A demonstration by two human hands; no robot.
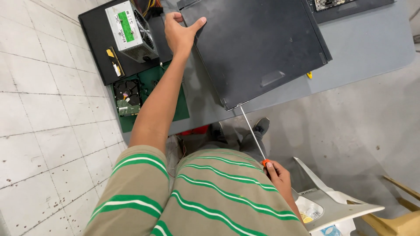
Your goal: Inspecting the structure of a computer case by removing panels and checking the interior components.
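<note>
Dusty black computer case [256, 48], seemingly closed.

Your left hand [180, 31] grips the far corner of the black computer case [256, 46], which lies flat on the grey table [363, 48]. Your right hand [278, 175] is closed around the orange handle of a long screwdriver [252, 132], whose tip meets the near corner of the case. To your left, a silver power supply [130, 30] sits on a black panel [94, 41], with a hard drive [127, 97] on a green mat [175, 100] just below it.
</note>
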